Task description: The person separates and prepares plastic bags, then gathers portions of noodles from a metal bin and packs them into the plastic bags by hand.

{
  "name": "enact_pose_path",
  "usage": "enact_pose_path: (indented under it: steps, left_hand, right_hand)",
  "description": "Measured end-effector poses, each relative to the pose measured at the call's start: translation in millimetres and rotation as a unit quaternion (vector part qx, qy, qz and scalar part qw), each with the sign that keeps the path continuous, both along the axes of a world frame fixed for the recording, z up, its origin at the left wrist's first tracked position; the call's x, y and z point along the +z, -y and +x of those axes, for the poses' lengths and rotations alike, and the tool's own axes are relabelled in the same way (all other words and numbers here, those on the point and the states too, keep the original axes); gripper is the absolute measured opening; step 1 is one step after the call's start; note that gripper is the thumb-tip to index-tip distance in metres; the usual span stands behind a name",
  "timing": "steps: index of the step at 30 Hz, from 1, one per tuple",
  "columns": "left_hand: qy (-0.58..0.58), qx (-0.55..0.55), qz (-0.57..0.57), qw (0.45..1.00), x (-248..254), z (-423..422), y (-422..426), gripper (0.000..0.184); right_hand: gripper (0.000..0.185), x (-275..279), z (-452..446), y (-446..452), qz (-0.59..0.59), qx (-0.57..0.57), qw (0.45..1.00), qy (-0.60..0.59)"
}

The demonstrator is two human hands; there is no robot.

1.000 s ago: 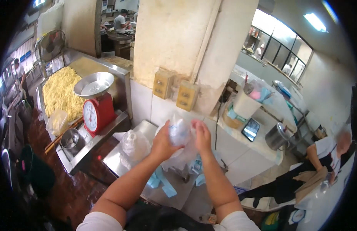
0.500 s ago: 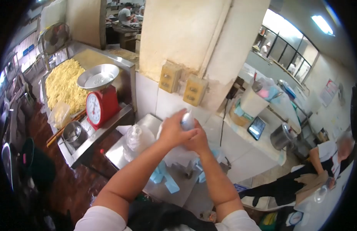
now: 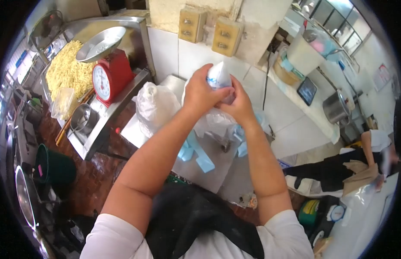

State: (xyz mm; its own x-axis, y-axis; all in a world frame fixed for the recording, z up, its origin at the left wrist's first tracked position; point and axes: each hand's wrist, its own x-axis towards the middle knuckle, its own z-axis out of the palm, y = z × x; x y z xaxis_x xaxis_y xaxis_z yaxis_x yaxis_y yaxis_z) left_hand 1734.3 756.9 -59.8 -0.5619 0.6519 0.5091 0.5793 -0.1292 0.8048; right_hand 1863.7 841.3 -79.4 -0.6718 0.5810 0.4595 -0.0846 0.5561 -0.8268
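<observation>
Both of my hands are wrapped round a white plastic bag (image 3: 219, 76) with blue print, its pointed end up. My left hand (image 3: 201, 93) covers its left side, and my right hand (image 3: 240, 102) closes on its lower right side. Beneath them, a thin clear plastic bag (image 3: 215, 122) lies over the metal table (image 3: 209, 178). A bulky white plastic bag (image 3: 153, 105) stands left of my hands. Light blue strips (image 3: 201, 156) lie on the table between my forearms.
To the left are a red scale (image 3: 110, 77) with a metal pan, a heap of yellow noodles (image 3: 67, 71) and a metal pot (image 3: 84, 118). A phone (image 3: 307, 91) and a steel pot (image 3: 337, 107) are at the right. A person in an apron (image 3: 321, 167) is at far right.
My hands have come together around the white bag, which was held between more widely spread hands before. The view has tilted downward.
</observation>
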Motion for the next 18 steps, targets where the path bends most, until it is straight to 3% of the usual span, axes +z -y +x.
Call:
enact_pose_path:
  steps: [2, 4, 5, 7, 8, 9, 10, 11, 12, 14, 18]
  left_hand:
    - [0.029, -0.006, -0.044, 0.999, 3.4, 3.4, 5.3, 0.083]
    - [-0.086, 0.116, 0.046, 0.989, 8.1, 16.3, 18.9, 0.076]
    - [-0.083, 0.118, 0.045, 0.989, 12.4, 21.6, 33.1, 0.076]
    - [-0.139, 0.01, 0.146, 0.979, 17.3, 33.2, 76.9, 0.064]
    - [-0.135, -0.075, 0.079, 0.985, 16.1, 38.0, 105.8, 0.055]
    - [-0.129, -0.162, 0.01, 0.978, 9.2, 41.6, 136.2, 0.046]
    - [-0.003, -0.251, -0.097, 0.963, -7.1, 43.8, 156.1, 0.042]
    - [0.143, -0.263, -0.223, 0.928, -32.4, 46.3, 172.5, 0.041]
    - [0.28, -0.262, -0.343, 0.858, -61.9, 47.8, 183.5, 0.04]
    - [0.427, -0.231, -0.372, 0.791, -115.5, 50.4, 193.5, 0.04]
    - [0.485, -0.196, -0.376, 0.765, -148.4, 67.2, 181.1, 0.037]
  right_hand:
    - [0.078, -7.3, 20.8, 9.5, 0.066, -0.05, 0.996, 0.021]
    - [0.054, -19.0, 47.6, 30.5, 0.014, -0.204, 0.977, -0.064]
    - [0.043, -32.9, 64.9, 38.8, -0.044, -0.211, 0.973, -0.082]
    - [0.03, -67.9, 97.9, 60.4, -0.163, -0.187, 0.966, -0.079]
    - [0.027, -82.7, 114.7, 74.0, -0.225, -0.159, 0.96, -0.058]
    - [0.029, -93.4, 129.5, 88.8, -0.228, -0.136, 0.963, 0.053]
    - [0.031, -102.6, 141.3, 102.0, -0.229, -0.109, 0.954, 0.161]
    - [0.032, -114.1, 151.9, 112.6, -0.279, -0.084, 0.933, 0.212]
    - [0.032, -123.8, 156.9, 120.6, -0.328, -0.057, 0.906, 0.26]
    - [0.032, -131.8, 152.5, 133.9, -0.321, -0.052, 0.91, 0.257]
    - [0.03, -130.6, 126.5, 140.3, -0.29, -0.011, 0.913, 0.288]
